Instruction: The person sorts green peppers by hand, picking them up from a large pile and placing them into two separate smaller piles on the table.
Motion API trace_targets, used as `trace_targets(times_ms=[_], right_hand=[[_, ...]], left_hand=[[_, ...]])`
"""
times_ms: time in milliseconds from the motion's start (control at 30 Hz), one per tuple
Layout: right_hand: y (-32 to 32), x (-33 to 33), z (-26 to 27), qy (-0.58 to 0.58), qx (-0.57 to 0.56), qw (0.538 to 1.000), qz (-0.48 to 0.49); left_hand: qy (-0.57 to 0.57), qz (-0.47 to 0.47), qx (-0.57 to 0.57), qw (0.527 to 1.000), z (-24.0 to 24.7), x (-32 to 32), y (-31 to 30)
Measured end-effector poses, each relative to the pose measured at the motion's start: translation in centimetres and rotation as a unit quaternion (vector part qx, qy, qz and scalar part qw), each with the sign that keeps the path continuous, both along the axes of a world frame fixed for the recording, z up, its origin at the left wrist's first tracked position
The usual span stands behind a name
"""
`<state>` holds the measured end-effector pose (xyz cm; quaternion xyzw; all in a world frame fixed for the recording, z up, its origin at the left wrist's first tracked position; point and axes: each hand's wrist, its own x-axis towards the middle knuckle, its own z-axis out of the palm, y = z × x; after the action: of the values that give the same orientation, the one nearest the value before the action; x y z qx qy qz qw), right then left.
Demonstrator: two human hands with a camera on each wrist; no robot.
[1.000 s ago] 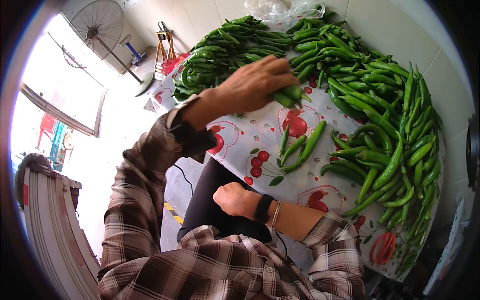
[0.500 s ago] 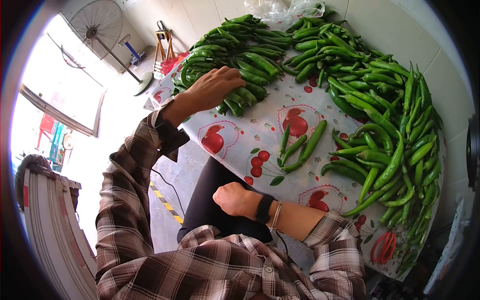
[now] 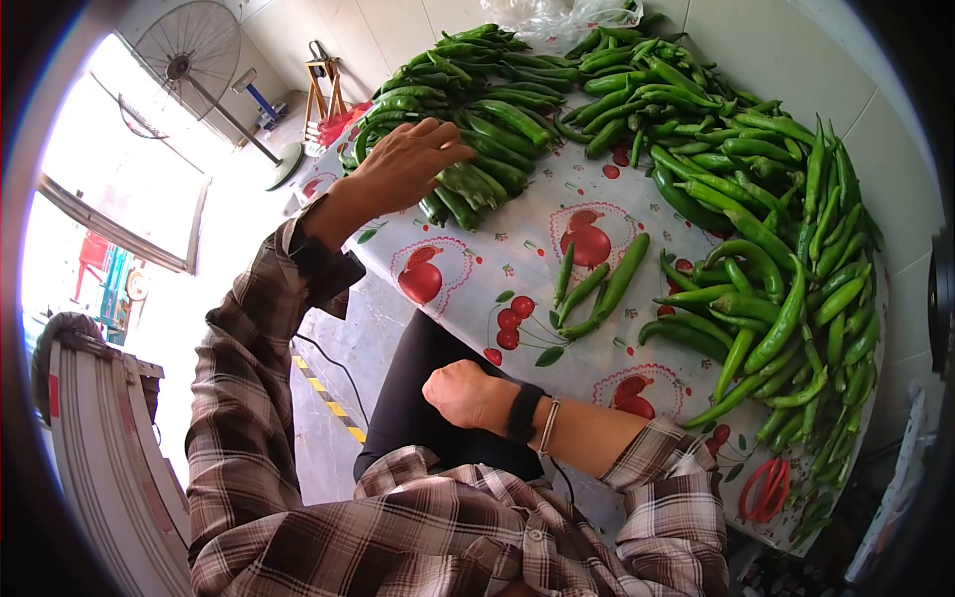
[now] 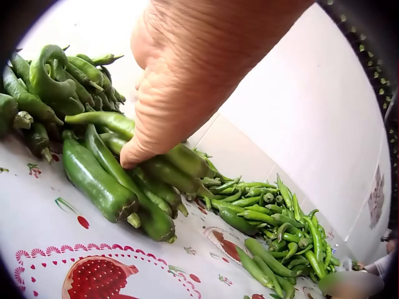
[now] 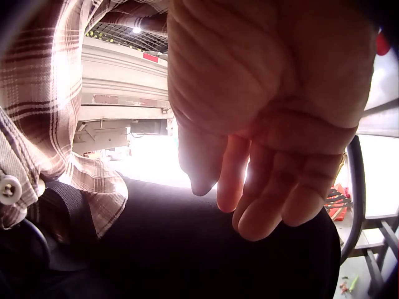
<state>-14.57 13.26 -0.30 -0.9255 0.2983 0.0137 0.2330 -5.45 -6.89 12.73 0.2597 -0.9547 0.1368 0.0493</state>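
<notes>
My left hand (image 3: 413, 164) is at the near edge of the left heap of green chili peppers (image 3: 497, 119), holding a few peppers (image 3: 473, 186) under its fingers. In the left wrist view, the thumb (image 4: 134, 152) lies against these peppers (image 4: 177, 168), which look slightly blurred. Beside them, large glossy peppers (image 4: 96, 177) lie on the printed tablecloth, stem ends toward the near side. My right hand (image 3: 460, 395) stays over the dark-trousered lap, its fingers (image 5: 259, 218) loosely curled and holding nothing.
A larger heap of peppers (image 3: 756, 209) spreads along the table's right side. Several loose peppers (image 3: 602, 289) lie mid-table on the cherry-printed cloth (image 3: 507, 368). Red bands (image 3: 764, 490) lie at the near right corner, a plastic bag (image 3: 557, 20) at the back. A fan (image 3: 189, 65) stands left.
My left hand has carried its peppers from mid-table to the left heap, then shifted slightly further left with them. The right hand has stayed still.
</notes>
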Motion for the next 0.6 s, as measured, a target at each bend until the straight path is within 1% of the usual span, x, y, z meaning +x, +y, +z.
trace_targets(times_ms=[67, 200, 267, 400, 500, 567, 600], right_hand=[[0.0, 0.0, -0.1, -0.006, -0.007, 1.0, -0.002], [0.0, 0.0, 0.3, 0.011, -0.005, 1.0, -0.006], [0.0, 0.0, 0.4, 0.018, -0.005, 1.0, -0.003], [0.0, 0.0, 0.3, 0.014, -0.007, 1.0, -0.003], [0.0, 0.1, 0.2, 0.006, -0.009, 1.0, -0.007], [-0.1, 0.1, 0.4, 0.034, 0.008, 0.999, 0.015], [0.0, 0.1, 0.4, 0.031, 0.013, 0.999, 0.002]], left_hand=[[-0.012, 0.035, 0.062, 0.997, 0.0, 0.2, 0.0], [0.024, 0.03, 0.098, 0.994, -0.1, 0.5, 1.0], [0.038, 0.083, 0.163, 0.982, 0.2, 0.6, 1.4], [0.046, 0.081, 0.181, 0.979, 0.3, 0.8, 1.7], [0.058, 0.055, 0.179, 0.981, 0.6, 0.9, 2.0], [0.063, 0.043, 0.167, 0.983, 0.7, 0.7, 2.2], [0.07, 0.016, 0.157, 0.985, 0.9, 0.6, 2.3]])
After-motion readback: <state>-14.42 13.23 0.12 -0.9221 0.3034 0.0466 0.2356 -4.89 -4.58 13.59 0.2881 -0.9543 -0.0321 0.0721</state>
